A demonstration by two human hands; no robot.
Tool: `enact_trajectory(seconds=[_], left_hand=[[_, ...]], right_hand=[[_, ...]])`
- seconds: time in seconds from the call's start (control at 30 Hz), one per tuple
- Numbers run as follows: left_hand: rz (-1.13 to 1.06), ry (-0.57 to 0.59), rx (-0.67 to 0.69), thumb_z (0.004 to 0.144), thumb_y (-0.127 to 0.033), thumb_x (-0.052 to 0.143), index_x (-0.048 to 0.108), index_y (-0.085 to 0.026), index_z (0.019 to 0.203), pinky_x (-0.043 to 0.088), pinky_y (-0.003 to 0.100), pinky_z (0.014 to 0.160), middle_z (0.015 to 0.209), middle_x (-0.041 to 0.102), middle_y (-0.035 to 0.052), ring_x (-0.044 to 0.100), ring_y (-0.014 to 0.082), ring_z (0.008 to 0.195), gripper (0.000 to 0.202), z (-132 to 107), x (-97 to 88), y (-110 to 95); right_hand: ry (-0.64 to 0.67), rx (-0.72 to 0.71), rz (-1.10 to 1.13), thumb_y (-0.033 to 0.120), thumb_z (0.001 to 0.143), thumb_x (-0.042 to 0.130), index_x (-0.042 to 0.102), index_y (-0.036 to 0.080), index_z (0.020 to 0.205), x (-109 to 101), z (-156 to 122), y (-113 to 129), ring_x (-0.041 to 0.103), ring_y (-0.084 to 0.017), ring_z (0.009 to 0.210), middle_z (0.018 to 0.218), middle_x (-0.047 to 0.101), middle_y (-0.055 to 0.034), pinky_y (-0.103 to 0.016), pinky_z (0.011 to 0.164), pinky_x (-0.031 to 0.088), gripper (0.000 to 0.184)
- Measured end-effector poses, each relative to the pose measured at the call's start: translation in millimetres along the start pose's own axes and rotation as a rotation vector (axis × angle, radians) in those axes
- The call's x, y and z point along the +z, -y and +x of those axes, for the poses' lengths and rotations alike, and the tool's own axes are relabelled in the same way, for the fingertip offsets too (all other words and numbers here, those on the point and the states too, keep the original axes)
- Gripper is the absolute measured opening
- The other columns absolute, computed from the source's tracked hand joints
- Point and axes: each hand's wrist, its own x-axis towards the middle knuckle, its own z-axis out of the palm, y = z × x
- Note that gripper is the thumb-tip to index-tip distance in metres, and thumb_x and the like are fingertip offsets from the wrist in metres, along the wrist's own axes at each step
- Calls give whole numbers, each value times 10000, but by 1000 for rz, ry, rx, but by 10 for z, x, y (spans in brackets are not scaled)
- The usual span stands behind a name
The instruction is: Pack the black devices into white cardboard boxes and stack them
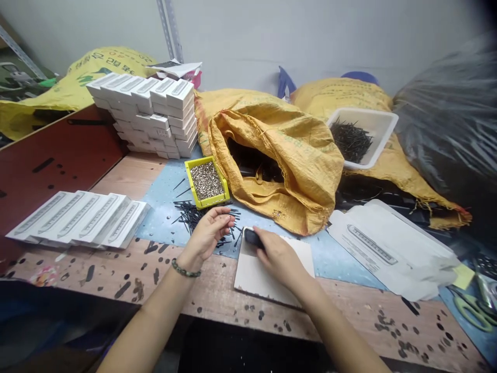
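My left hand (209, 233), with a dark braided bracelet at its wrist, hovers over a heap of thin black sticks (186, 213). Its fingers are curled and the thumb lies close against them; anything pinched there is too small to make out. My right hand (277, 256) grips a small black rounded piece (253, 238) at the upper left corner of a white board (264, 282). The palm covers part of that board. Just beyond my left hand sits a yellow bin (226, 196) filled with tiny shiny metal parts (207, 181).
White boxes are stacked (153, 111) at the back left, and more boxes (79, 218) lie in front. An open orange sack (295, 166) holds dark pieces. A white tub (378, 155) of black sticks rests on another sack. Flat printed cartons (392, 248) and green-handled scissors (471, 311) lie right.
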Motion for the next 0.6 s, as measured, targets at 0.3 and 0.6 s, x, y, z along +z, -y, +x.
enact_trajectory(seconds=[0.3, 0.6], left_hand=[[-436, -18, -211, 599, -280, 830, 597, -158, 816, 463, 145, 530, 792, 673, 36, 620, 94, 674, 341, -294, 293, 234], [-557, -155, -63, 538, -328, 858, 625, -164, 753, 384, 133, 533, 762, 569, -35, 502, 39, 646, 357, -344, 556, 299]], right_hand=[[-822, 418, 1599, 212, 657, 746, 542, 216, 794, -171, 239, 417, 595, -118, 746, 792, 595, 58, -477, 898, 496, 246], [-926, 335, 1716, 136, 661, 729, 578, 228, 790, -48, 300, 567, 546, -73, 686, 735, 559, 86, -513, 926, 492, 218]])
